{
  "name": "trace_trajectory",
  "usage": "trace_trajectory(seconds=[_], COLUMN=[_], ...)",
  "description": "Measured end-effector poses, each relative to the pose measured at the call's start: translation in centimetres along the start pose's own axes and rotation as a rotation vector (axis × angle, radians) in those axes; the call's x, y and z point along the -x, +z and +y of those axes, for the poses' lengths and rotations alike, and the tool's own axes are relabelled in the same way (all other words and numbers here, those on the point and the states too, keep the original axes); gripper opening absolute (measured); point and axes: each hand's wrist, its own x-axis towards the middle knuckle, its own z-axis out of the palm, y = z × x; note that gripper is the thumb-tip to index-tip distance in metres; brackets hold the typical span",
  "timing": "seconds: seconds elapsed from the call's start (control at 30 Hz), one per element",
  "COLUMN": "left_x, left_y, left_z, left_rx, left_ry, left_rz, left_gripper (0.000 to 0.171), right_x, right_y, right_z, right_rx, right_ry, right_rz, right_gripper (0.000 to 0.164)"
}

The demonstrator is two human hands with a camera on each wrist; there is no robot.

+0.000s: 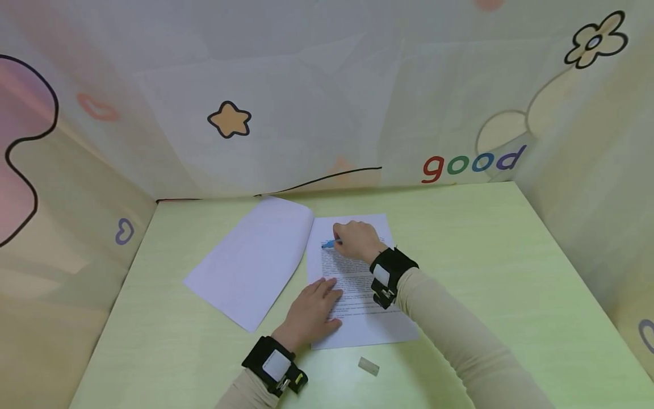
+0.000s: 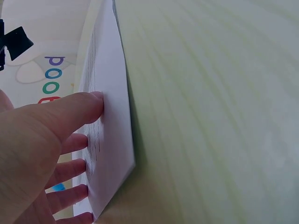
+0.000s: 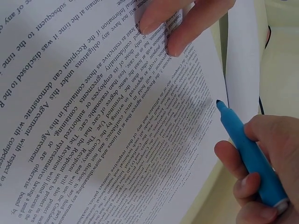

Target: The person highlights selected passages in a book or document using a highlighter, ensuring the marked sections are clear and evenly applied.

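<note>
My right hand (image 1: 357, 238) grips a blue marker (image 3: 252, 158) between thumb and curled fingers. The marker's dark tip is at the left edge of the printed text, near the top of the page; whether it touches the paper, I cannot tell. Lower down, my left hand (image 1: 313, 309) rests on the left side of the printed page (image 1: 357, 334), fingers spread. In the left wrist view its thumb and fingertips touch the sheet, and a bit of blue shows between the fingers. Two left fingertips (image 3: 175, 44) appear over the text in the right wrist view.
A blank turned-over sheet (image 1: 255, 261) lies to the left, its right edge curling up beside the printed page. A small grey strip (image 1: 369, 366) lies in front of the page on the pale green table (image 1: 485, 272). Printed cloth walls (image 1: 317, 113) enclose the back and sides.
</note>
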Motion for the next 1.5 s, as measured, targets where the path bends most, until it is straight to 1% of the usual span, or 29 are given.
trace_trajectory(seconds=[0.33, 0.53, 0.77, 1.33, 1.5], left_x=[0.19, 0.24, 0.19, 0.01, -0.04], left_y=[0.12, 0.04, -0.26, -0.11, -0.06], left_z=[0.37, 0.43, 0.48, 0.22, 0.2], left_rx=[-0.004, -0.021, -0.017, -0.006, 0.0], left_ry=[-0.01, -0.021, -0.024, -0.029, -0.032], left_rz=[-0.001, -0.004, -0.01, -0.009, -0.008], left_gripper=[0.057, 0.057, 0.057, 0.057, 0.057], right_x=[0.32, 0.64, 0.81, 0.49, 0.45], right_y=[0.24, -0.14, -0.46, 0.01, -0.06], right_z=[-0.04, 0.05, 0.11, 0.09, -0.05], right_rx=[0.016, 0.008, 0.013, -0.009, 0.007], right_ry=[-0.002, -0.018, -0.004, -0.011, -0.008], right_rz=[-0.013, -0.007, -0.016, -0.024, -0.023], right_gripper=[0.012, 0.012, 0.012, 0.011, 0.011])
